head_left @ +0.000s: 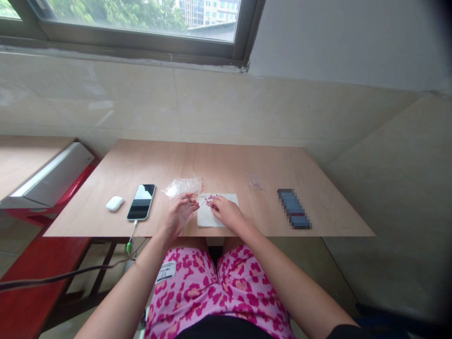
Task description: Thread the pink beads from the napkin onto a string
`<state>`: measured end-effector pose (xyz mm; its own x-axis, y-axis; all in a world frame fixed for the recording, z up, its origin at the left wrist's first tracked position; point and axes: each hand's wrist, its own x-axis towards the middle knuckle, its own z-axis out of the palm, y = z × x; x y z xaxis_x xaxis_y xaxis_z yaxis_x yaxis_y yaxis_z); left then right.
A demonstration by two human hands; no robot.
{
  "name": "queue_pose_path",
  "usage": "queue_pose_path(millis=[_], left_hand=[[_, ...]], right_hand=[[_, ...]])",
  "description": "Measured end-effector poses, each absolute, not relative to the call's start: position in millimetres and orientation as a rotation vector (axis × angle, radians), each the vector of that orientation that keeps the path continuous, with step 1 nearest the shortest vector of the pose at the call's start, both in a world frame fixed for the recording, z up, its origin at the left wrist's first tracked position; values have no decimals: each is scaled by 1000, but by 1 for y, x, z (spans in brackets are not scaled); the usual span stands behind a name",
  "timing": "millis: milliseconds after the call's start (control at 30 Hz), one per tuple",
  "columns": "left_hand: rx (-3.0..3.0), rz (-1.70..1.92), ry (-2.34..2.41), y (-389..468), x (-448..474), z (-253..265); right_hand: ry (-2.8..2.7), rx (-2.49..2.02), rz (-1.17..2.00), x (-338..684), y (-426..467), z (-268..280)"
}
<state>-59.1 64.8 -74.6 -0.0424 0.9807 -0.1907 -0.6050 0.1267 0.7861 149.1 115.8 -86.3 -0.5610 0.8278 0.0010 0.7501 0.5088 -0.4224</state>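
Small pink-red beads (pixel 211 200) lie scattered on the upper part of a white paper sheet (pixel 208 220). My right hand (pixel 227 213) rests over the sheet with its fingertips pinched down among the beads. Whatever is between those fingertips is hidden. Left of the sheet, my left hand (pixel 179 214) is raised just above the table with curled fingers. A see-through piece, seemingly a small clear plastic bag (pixel 185 215), shows against its palm. Just beyond this hand lies a larger crumpled clear plastic bag (pixel 180 187).
A small zip bag (pixel 254 181) with something pinkish inside lies right of the sheet. At the right is a pixelated dark phone-like object (pixel 294 209). A phone (pixel 141 202) on a charging cable (pixel 131 235) and a white earbud case (pixel 115 203) sit left on the wooden table (pixel 219 160).
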Motion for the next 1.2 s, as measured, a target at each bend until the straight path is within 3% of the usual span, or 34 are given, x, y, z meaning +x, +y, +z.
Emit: queue_pose_path(millis=[167, 433, 633, 800, 1200], left_hand=[[547, 1343, 882, 62, -62, -75], [1232, 1139, 1185, 59, -57, -82], [1399, 1130, 1145, 56, -52, -80], [1115, 1227, 1070, 53, -50, -74], [636, 1383, 869, 60, -50, -79]], right_hand=[[-2453, -1286, 631, 148, 119, -85], [-1766, -1114, 1250, 135, 116, -35], [-2050, -1022, 1027, 125, 103, -8], [-1937, -1312, 954, 149, 118, -37], [-2518, -1461, 507, 134, 127, -82]])
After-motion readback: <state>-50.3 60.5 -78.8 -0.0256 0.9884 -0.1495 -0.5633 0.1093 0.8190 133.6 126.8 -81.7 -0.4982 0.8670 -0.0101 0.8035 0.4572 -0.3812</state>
